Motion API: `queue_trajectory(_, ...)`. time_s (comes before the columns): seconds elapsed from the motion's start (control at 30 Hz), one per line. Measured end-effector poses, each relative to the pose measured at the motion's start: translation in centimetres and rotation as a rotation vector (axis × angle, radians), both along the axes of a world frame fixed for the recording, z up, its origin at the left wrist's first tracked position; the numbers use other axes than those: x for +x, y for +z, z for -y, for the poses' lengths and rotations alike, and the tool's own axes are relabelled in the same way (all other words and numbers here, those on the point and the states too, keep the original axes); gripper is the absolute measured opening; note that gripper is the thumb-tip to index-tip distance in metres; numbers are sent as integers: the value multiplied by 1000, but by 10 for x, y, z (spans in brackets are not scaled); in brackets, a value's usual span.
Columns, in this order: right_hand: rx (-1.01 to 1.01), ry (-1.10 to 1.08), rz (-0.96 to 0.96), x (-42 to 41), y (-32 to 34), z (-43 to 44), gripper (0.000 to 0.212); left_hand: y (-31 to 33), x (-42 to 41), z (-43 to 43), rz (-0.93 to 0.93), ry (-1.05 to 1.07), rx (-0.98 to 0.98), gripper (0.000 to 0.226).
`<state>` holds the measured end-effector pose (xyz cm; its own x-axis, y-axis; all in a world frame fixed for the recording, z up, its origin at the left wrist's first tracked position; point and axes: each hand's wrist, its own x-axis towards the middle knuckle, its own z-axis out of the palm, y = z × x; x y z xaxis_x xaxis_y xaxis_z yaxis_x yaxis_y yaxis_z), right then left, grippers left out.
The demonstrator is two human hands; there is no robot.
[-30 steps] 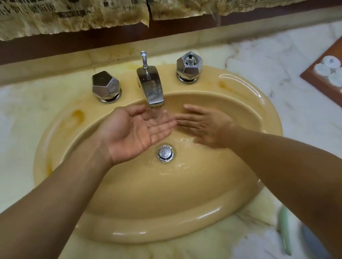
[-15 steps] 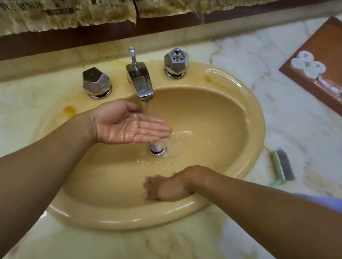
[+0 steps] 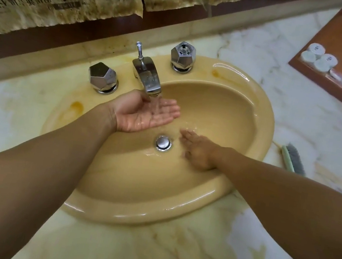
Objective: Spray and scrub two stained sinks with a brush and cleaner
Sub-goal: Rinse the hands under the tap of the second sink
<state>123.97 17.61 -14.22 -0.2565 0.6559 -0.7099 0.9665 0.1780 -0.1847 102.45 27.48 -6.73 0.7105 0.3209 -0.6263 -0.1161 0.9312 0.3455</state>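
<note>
Cups left hand [image 3: 145, 114] open under the tap [image 3: 148, 79], presses right hand [image 3: 197, 153] flat, fingers [image 3: 187, 135] straight, on the wet sink [image 3: 264, 121], leaves brush [image 3: 291, 158] lying just beside the rim: likely light, stiff, best gripped by its green handle.

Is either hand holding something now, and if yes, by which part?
Nothing is held. The left hand is open, palm up, under the faucet; the right hand lies open inside the sink.

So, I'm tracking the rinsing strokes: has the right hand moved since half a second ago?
Yes. The right hand has swept from the sink's near rim farther in, and now lies just right of the drain stopper.
</note>
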Motion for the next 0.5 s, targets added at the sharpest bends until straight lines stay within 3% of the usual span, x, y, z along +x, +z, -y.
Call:
queue_trajectory(0.13, -28, -76, -33, -11, -2, 4, 63, 0, -4, 22, 36, -390, -58, 46)
queue_trajectory(0.27, -147, -9, -64, -53, -3, 17, 78, 4, -29, 32, -18, -580, -111, 52)
queue_trajectory(0.33, -214, 110, -28, -69, 0, 28, 75, 13, -37, 28, -180, -553, -4, 53)
queue_trajectory(0.4, -285, 134, -13, -58, 12, 29, 75, 21, -41, 18, -311, -387, 106, 53)
queue_trajectory(0.5, -236, 146, 143, -10, 29, 18, 77, 25, -35, 3, -273, -85, 146, 51)
